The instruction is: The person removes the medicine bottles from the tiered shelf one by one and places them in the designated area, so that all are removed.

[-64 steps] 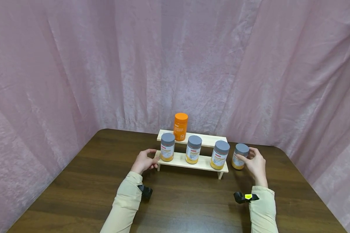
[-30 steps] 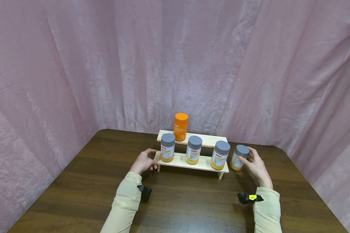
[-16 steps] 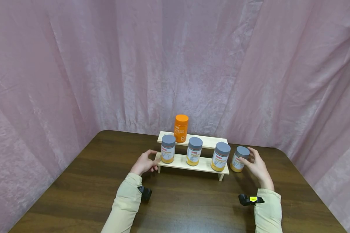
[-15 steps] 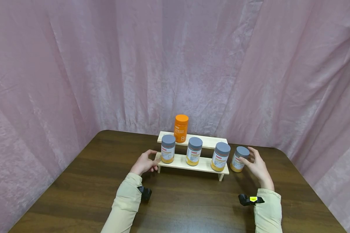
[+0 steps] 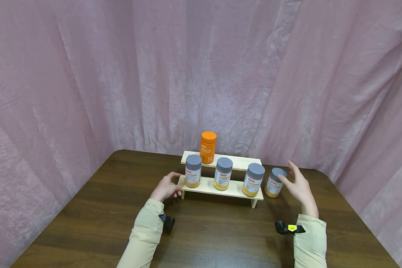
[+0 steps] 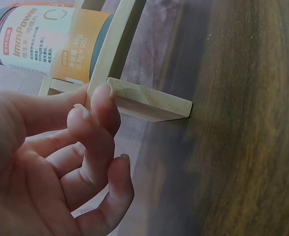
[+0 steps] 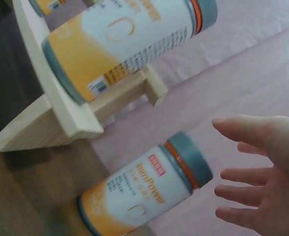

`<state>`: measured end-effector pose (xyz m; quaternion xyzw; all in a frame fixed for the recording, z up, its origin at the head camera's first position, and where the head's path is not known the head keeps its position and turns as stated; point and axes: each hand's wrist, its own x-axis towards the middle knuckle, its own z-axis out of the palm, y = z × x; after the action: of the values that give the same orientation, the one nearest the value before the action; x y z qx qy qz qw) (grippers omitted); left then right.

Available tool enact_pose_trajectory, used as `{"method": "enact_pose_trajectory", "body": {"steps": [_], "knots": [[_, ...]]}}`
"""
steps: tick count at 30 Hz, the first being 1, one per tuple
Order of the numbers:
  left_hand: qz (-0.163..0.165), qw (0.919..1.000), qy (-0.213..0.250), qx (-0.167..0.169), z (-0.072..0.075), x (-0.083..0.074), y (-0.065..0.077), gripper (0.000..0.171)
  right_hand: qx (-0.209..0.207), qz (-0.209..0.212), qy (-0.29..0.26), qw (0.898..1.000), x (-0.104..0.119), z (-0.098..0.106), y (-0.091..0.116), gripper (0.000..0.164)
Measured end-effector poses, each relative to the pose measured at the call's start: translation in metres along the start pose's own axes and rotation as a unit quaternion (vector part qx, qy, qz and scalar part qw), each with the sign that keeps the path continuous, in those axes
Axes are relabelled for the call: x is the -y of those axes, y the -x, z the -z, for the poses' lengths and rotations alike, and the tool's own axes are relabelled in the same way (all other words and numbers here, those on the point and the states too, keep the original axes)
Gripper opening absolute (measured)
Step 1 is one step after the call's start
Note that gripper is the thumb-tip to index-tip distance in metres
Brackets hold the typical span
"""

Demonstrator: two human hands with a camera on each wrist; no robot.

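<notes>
At the left end of a two-tier pale wooden rack point(image 5: 206, 189), my left hand point(image 5: 165, 188) pinches the lower shelf's edge between thumb and fingers. My right hand point(image 5: 300, 188) hovers with spread fingers beside a grey-lidded supplement jar point(image 5: 273, 187) standing on the table, right of the rack. In the right wrist view a gap shows between the fingertips and that jar's lid point(image 7: 191, 158). Three matching jars stand along the lower shelf: left point(image 5: 192, 175), middle point(image 5: 222, 176) and right point(image 5: 252, 182). An orange jar point(image 5: 207, 149) stands on the upper shelf, towards its left end.
The rack and the loose jar stand on a dark brown wooden table point(image 5: 217, 234), towards its far edge. Pink curtains point(image 5: 238, 74) hang behind the table and along both sides.
My right hand has let go of the grey-lidded jar and drawn back to the right, fingers spreading. Earlier that jar shifted slightly left towards the rack. My left hand stays at the shelf end.
</notes>
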<state>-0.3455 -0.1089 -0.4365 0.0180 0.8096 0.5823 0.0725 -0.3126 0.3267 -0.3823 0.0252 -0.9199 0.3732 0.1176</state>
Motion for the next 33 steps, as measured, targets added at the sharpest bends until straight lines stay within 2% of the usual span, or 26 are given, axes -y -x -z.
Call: {"method": "enact_pose_trajectory", "body": {"steps": [8, 12, 16, 22, 26, 33], "knots": [[-0.002, 1.0, -0.005, -0.001, 0.0, 0.0, 0.001, 0.047, -0.043, 0.019, 0.012, 0.999, 0.018, 0.004, 0.003, 0.067], [0.002, 1.0, -0.003, 0.001, 0.0, -0.001, 0.002, 0.047, -0.082, 0.028, 0.001, 0.996, 0.027, 0.003, 0.004, 0.06], [0.008, 1.0, -0.001, 0.0, 0.0, -0.003, 0.003, 0.046, -0.13, 0.035, -0.025, 0.991, 0.037, 0.0, 0.002, 0.052], [0.005, 1.0, -0.005, -0.004, 0.001, -0.007, -0.001, 0.047, -0.176, 0.047, -0.083, 0.98, 0.058, -0.01, -0.002, 0.043], [0.004, 1.0, -0.003, -0.003, 0.001, -0.007, -0.002, 0.047, -0.18, 0.06, -0.108, 0.976, 0.076, -0.021, -0.007, 0.041], [0.012, 0.9999, -0.006, -0.007, -0.001, -0.004, 0.002, 0.046, -0.132, 0.082, -0.121, 0.98, 0.113, -0.038, -0.014, 0.04]]}}
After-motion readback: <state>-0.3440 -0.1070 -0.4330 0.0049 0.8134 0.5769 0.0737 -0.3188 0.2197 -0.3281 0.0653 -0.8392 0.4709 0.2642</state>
